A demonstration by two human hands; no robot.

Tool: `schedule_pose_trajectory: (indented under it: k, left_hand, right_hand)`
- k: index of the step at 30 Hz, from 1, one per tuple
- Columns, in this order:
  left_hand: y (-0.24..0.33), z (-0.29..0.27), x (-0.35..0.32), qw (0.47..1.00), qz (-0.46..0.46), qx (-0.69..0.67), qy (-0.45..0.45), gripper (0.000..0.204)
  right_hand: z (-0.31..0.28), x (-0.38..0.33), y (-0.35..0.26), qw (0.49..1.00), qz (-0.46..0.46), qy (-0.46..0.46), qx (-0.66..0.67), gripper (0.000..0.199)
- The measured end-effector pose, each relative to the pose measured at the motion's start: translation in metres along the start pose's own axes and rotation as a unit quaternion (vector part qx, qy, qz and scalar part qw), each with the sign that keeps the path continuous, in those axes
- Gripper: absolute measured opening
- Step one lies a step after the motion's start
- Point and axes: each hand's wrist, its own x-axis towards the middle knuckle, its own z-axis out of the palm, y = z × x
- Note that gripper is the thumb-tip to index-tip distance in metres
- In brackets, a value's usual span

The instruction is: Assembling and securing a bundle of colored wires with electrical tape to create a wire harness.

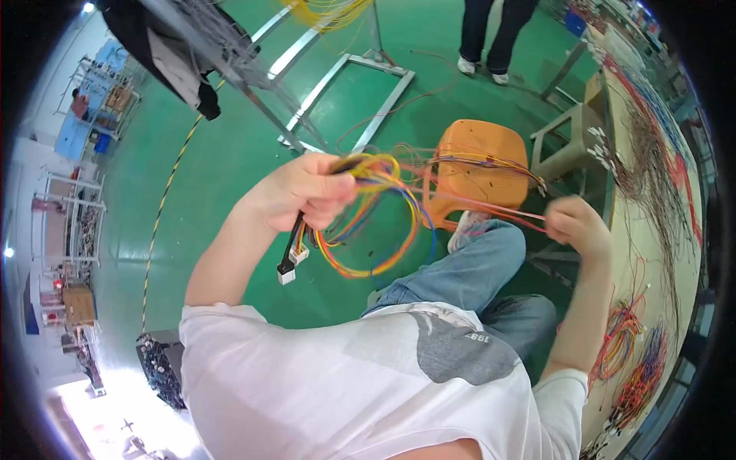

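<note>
My left hand (314,188) is closed around a coiled wire harness (360,272) of yellow, red, blue and black wires. White plug connectors (286,274) dangle from its lower end beside my wrist. Out to the right, my right hand (571,222) is closed on reddish-pink strands (498,208), stretched between it and the coil; motion blur hides whether they are wires or a tie. Beyond my knees stands an orange plastic stool (483,157), with another bundle of wires (491,159) lying across its seat.
On the right, a long workbench (648,230) carries wire bundles (640,368) and loose dark strands. A beige stool (571,142) stands beside it. Ahead is a metal frame (391,100) with yellow wire (330,14) on it. Another person's legs (494,34) show at the far side.
</note>
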Motion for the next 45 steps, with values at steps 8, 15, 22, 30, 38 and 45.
schedule_pose_trajectory:
  k: [8, 15, 22, 30, 38, 45]
  left_hand:
    - [-0.02, -0.061, 0.016, 0.932, 0.253, -0.133, 0.224, 0.018]
    - [-0.012, 0.018, 0.06, 0.923, 0.223, 0.241, 0.2, 0.026]
    - [0.01, 0.037, 0.067, 0.987, 0.072, 0.097, 0.105, 0.016]
    - [0.004, 0.027, 0.044, 0.992, 0.035, 0.013, -0.117, 0.022]
    - [0.008, -0.059, -0.012, 0.896, 0.358, -0.256, 0.067, 0.018]
    - [0.011, -0.055, 0.003, 0.885, 0.361, -0.018, 0.293, 0.019]
  right_hand:
    - [0.012, 0.01, 0.038, 0.969, 0.064, 0.116, -0.208, 0.025]
    - [0.114, 0.094, -0.063, 0.972, -0.128, -0.093, -0.176, 0.023]
    - [0.072, 0.085, -0.062, 0.987, -0.106, 0.076, -0.098, 0.026]
    - [0.051, 0.058, -0.07, 0.994, -0.091, -0.043, -0.042, 0.033]
    - [-0.035, -0.028, 0.103, 0.971, 0.068, 0.141, 0.179, 0.019]
    - [0.044, 0.026, 0.023, 0.994, -0.006, 0.052, -0.091, 0.016]
